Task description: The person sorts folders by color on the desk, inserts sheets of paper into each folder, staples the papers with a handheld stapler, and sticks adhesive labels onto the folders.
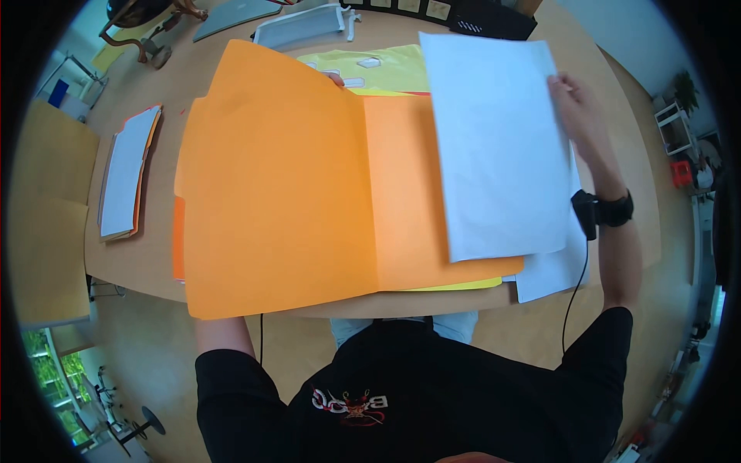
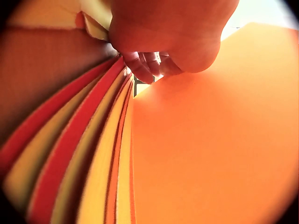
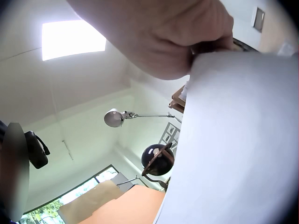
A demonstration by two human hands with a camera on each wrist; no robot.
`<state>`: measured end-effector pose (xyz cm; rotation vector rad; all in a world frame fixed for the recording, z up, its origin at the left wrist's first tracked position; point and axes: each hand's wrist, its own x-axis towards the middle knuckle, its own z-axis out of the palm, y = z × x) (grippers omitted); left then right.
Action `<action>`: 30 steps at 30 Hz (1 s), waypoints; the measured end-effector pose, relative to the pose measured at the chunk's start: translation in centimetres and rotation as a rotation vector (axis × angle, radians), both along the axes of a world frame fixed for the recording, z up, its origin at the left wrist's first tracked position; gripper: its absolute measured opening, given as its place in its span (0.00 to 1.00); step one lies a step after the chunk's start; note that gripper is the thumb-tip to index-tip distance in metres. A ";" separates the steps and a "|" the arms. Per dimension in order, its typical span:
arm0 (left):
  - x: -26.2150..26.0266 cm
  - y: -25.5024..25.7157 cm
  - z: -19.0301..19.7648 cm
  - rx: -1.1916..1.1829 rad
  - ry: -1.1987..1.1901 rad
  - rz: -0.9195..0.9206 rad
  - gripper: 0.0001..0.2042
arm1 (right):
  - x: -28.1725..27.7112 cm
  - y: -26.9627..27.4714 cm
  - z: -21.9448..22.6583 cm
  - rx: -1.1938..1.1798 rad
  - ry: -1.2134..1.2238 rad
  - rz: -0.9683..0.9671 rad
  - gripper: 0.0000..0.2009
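Observation:
An orange folder [image 1: 309, 193] lies open on the table, its left flap [image 2: 210, 149] raised. My left hand [image 2: 163, 32] is behind that flap and grips its top edge with curled fingers [image 2: 145, 65]; only a fingertip [image 1: 336, 78] shows in the head view. My right hand [image 1: 575, 108] pinches the right edge of a white sheet [image 1: 494, 147] and holds it tilted over the folder's right half. In the right wrist view the hand [image 3: 159, 32] grips the sheet [image 3: 233, 140] from above. Under the folder lies a pile of red and yellow folders [image 2: 70, 154].
A second pile of folders and white paper [image 1: 127, 174] lies at the table's left. A yellow folder [image 1: 378, 65], grey trays [image 1: 301, 27] and a lamp base [image 1: 147, 31] sit at the far side. More white paper [image 1: 552, 270] pokes out near the front edge.

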<state>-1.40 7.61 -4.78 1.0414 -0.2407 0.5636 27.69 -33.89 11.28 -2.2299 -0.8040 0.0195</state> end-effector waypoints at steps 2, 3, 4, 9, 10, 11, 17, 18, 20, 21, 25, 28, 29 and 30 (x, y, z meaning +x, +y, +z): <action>0.3 -0.4 0.4 0.010 0.005 0.012 0.15 | -1.6 1.4 -3.8 0.065 0.073 0.094 0.16; -3.3 -1.8 -0.1 0.016 0.007 0.018 0.15 | -2.2 1.7 -5.2 0.044 0.109 0.136 0.15; -10.2 -5.5 -0.5 0.024 0.009 0.024 0.15 | -3.4 2.0 -6.1 0.023 0.170 0.158 0.14; -20.0 -11.3 -0.9 0.050 0.022 0.050 0.15 | -5.9 2.6 -7.8 -0.090 0.327 0.148 0.16; -20.0 -11.3 -0.9 0.054 0.026 0.054 0.15 | -5.9 2.6 -7.9 -0.085 0.337 0.143 0.16; -20.1 -11.4 -0.9 0.058 0.029 0.058 0.15 | -5.9 2.6 -8.0 -0.079 0.347 0.138 0.17; -19.0 -10.9 -0.4 0.081 0.048 0.078 0.15 | -6.1 2.9 -8.0 -0.039 0.316 0.140 0.17; -18.5 -10.6 -0.3 0.086 0.050 0.082 0.15 | -6.2 2.9 -7.8 -0.039 0.316 0.140 0.17; -17.5 -9.9 0.0 0.096 0.057 0.092 0.15 | -6.6 2.9 -7.1 -0.110 0.340 0.108 0.19; -17.1 -9.7 0.1 0.102 0.060 0.096 0.15 | -6.9 2.9 -6.4 -0.109 0.340 0.109 0.19; -18.2 -10.4 0.0 0.117 0.073 0.109 0.16 | -7.1 2.5 -3.6 -0.402 -0.042 0.006 0.23; -19.6 -11.4 -0.2 0.124 0.082 0.103 0.16 | -2.3 2.1 -4.2 -0.442 -0.311 -0.032 0.25; -20.2 -11.7 -0.2 0.127 0.085 0.099 0.16 | 0.9 1.9 -5.7 -0.377 -0.547 0.024 0.26; -20.5 -11.3 -0.2 0.132 0.087 0.097 0.16 | 2.8 2.0 -6.5 -0.306 -0.783 0.083 0.26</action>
